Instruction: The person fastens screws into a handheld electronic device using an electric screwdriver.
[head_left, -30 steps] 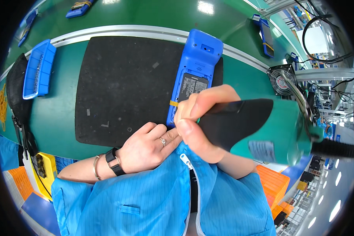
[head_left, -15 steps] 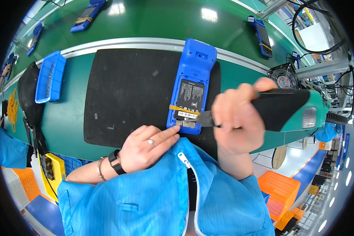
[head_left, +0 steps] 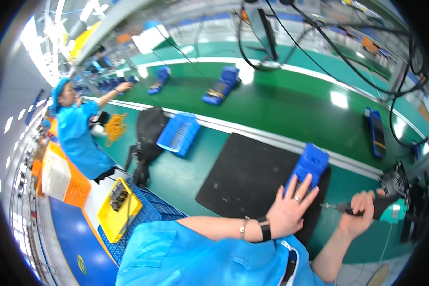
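On the black mat [head_left: 245, 176] lies a blue handheld terminal [head_left: 311, 162], its upper end toward the conveyor. My left hand [head_left: 287, 209], with a ring on one finger, rests its spread fingers over the terminal's lower half and hides most of that part. To the right, my right hand [head_left: 361, 209] is wrapped round a green and black electric screwdriver [head_left: 394, 212]. The screwdriver's thin bit points left toward my left hand, apart from the terminal.
A blue bin [head_left: 178, 134] of small parts stands left of the mat, beside a black bag [head_left: 150, 131]. More terminals [head_left: 221, 86] lie on the green conveyor [head_left: 281, 102]. A co-worker [head_left: 78, 128] reaches over it at far left. A fan [head_left: 394, 181] and hanging cables are at right.
My view has swung left. The screwdriver has come away from the terminal to the right. My left hand's fingers have spread over the terminal's lower half.
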The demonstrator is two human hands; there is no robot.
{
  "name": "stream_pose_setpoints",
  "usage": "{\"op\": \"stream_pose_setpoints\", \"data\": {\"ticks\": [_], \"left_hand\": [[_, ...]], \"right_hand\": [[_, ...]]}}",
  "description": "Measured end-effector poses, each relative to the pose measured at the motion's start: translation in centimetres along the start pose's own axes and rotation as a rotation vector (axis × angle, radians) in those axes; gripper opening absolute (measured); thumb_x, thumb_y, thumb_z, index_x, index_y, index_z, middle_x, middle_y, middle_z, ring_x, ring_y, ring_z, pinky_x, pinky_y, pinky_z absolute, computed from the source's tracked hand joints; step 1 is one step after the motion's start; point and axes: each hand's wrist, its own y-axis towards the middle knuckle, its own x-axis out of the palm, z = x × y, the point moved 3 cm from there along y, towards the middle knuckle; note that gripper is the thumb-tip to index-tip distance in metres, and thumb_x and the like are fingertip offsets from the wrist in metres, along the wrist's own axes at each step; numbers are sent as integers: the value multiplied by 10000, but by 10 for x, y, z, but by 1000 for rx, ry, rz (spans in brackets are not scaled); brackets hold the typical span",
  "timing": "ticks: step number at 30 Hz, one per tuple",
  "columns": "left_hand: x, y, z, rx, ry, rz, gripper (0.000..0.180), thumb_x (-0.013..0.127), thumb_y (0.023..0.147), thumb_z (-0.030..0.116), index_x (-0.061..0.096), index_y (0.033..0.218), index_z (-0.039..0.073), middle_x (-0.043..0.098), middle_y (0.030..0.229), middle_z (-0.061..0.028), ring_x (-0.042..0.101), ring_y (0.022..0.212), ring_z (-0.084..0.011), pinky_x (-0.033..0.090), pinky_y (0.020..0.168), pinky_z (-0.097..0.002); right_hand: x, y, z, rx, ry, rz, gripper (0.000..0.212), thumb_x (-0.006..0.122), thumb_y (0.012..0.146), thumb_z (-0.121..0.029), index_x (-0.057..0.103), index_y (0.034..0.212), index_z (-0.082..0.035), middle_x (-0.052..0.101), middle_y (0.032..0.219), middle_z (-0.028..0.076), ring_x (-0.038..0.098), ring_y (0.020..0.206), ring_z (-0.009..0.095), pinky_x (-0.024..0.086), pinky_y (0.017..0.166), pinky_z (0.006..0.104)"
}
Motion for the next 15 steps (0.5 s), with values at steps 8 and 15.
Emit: {"op": "stream_pose_setpoints", "data": {"ticks": [8,15], "left_hand": [[-25,17,-24,-56,-248,17,890,614,597,10,307,1424,127,92,1517,-220,303,1294,-451,409,923,-464],[-41,127,-106,-129,-516,175,782,680,624,95,414,1358,52,187,1457,-322,336,1310,-408,387,998,-367]], "right_hand": [[16,-6,-6,-6,-43,15,316,475,865,9,382,1166,-6,392,706,10,344,506,65,293,475,201],[21,-11,-11,-30,-40,54,309,460,881,3,364,1175,10,341,667,0,319,504,50,282,468,192]]}}
